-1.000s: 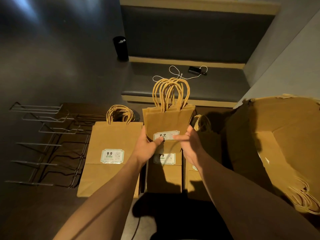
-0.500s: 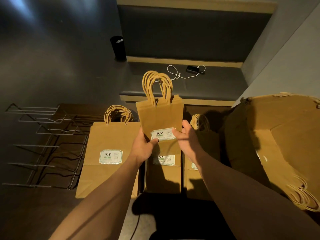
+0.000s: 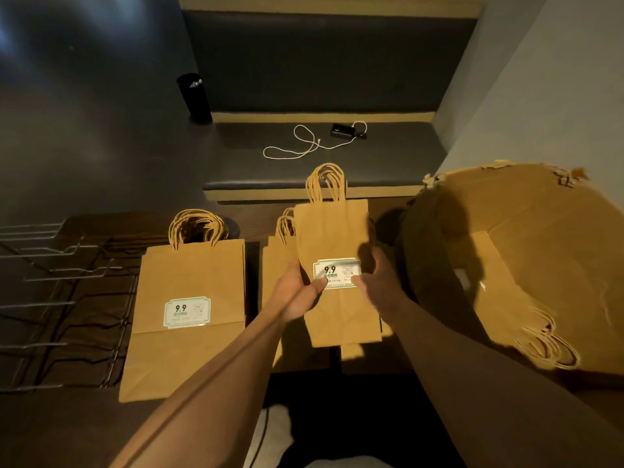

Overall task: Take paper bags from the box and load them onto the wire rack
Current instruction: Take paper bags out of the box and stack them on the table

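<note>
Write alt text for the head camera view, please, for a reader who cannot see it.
Both hands, left hand and right hand, hold a small stack of paper bags above more bags on a dark table. A wire rack lies at left, an open cardboard box at right.

The wire rack [image 3: 60, 298] lies open at left; a stack of bags [image 3: 189, 298] stands between it and the hands.

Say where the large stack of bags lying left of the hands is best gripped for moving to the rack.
Grip the large stack by its two long side edges, coming from above. It lies flat, so the edges are exposed, while its bunched handles are loose loops that would let the bags fan apart.
</note>
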Tool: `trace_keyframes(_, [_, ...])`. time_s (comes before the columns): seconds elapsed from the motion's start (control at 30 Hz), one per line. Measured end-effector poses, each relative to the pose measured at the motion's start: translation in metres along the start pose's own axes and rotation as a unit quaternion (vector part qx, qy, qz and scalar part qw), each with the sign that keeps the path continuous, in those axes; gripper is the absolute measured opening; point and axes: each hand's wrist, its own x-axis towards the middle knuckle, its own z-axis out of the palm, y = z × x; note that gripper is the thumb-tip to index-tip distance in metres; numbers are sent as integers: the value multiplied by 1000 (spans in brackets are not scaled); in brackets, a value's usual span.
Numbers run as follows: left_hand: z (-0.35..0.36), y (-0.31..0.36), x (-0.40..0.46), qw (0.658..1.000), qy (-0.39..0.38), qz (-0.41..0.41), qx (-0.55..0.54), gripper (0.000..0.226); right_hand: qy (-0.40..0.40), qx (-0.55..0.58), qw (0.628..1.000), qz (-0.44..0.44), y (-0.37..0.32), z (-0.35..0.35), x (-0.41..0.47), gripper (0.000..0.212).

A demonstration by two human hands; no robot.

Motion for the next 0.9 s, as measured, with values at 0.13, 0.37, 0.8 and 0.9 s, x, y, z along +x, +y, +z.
trace_keyframes(0.13, [32, -1, -5, 996, -18, -45, 72, 29, 18, -29, 998, 59, 22, -21, -2, 80])
trace_keyframes(0.37, [78, 0, -2, 987, -17, -78, 136, 26, 33, -75, 992, 100, 53, -47, 4, 64])
trace_keyframes(0.8, [103, -12, 11, 987, -42, -123, 98, 72, 8, -180, 973, 143, 62, -54, 19, 47])
trace_keyframes(0.9, [107, -12, 12, 987, -32, -145, 63, 80, -10, -196, 968, 157, 57, -52, 22, 55])
